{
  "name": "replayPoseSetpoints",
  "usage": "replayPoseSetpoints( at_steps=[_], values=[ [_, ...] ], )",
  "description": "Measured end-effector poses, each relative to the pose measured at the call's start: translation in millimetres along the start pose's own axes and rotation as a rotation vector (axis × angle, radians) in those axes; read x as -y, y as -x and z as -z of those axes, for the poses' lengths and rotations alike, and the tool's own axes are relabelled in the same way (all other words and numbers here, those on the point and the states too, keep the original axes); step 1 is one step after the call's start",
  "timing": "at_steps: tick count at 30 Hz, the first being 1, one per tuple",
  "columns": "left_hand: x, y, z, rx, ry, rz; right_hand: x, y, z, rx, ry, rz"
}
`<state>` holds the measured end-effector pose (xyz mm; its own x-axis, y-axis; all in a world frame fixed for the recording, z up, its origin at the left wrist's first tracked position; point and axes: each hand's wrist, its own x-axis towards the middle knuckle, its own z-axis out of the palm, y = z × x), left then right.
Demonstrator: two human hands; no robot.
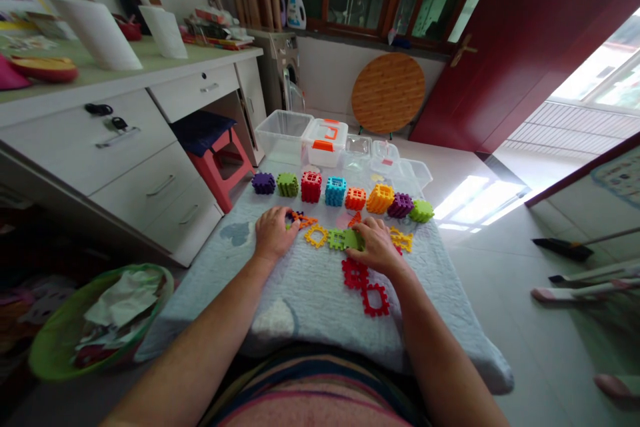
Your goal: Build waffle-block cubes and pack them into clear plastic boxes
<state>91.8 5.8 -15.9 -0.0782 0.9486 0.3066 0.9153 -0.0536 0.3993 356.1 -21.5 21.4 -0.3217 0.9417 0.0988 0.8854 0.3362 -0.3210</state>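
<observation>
My left hand (pixel 274 233) rests on the cloth with its fingers curled around the left end of some small plastic building panels, purple, green and orange (pixel 306 221). My right hand (pixel 377 245) grips the right part of a green panel strip (pixel 337 239), its fingertips covering some of it. Left of the strip lies a yellow frame panel (pixel 317 236). Red panels (pixel 375 299) lie joined below my right hand, and yellow panels (pixel 401 239) show beyond its far side. An orange piece (pixel 355 219) lies just above the green strip.
Behind the panels stands a row of coloured block stacks, including a blue one (pixel 335 191). Clear plastic boxes, one with an orange-latched lid (pixel 325 142), stand at the table's far end. A red stool (pixel 220 163) and green basket (pixel 45 347) are on the left.
</observation>
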Motion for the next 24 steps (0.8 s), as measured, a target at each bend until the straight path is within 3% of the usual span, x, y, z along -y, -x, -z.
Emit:
replayPoseSetpoints(
  at_steps=[5,12,17,21,24],
  values=[
    [-1.5,-0.2,1.8,0.016,-0.016,-0.007,11.6,-8.5,2.2,-0.009,-0.043,0.073],
    [-2.5,0.3,0.7,0.002,-0.001,-0.011,18.7,-15.1,-14.6,0.048,0.021,0.1],
    [-9.6,4.5,3.5,-0.114,-0.027,-0.006,14.9,-12.2,-17.7,0.041,-0.007,0.098],
    [-19.0,9.3,9.3,-0.187,0.046,-0.086,16.2,-12.8,-17.5,0.036,-0.033,0.115],
    [-25.8,13.1,13.9,-0.176,0.148,-0.184,20.9,-12.6,-16.9,0.011,-0.052,0.136]
  ],
)
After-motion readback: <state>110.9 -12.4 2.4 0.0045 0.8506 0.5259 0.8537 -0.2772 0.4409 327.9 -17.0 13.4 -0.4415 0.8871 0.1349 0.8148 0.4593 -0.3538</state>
